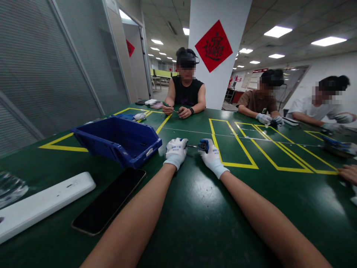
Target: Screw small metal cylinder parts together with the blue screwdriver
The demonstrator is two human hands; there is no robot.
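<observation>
Both my hands wear white knit gloves and rest on the green table (195,208). My left hand (175,150) is closed around the handle end of a thin screwdriver (192,146) that points right. My right hand (211,152) is closed on a small dark part (203,146), which the screwdriver's tip meets. The two hands sit close together, just right of the blue bin (117,139).
A dark phone (110,201) and a long white slab (41,204) lie near left. Yellow tape outlines (237,149) mark the table. Three other people sit across and to the right, working with gloved or bare hands. A hand (348,173) shows at the right edge.
</observation>
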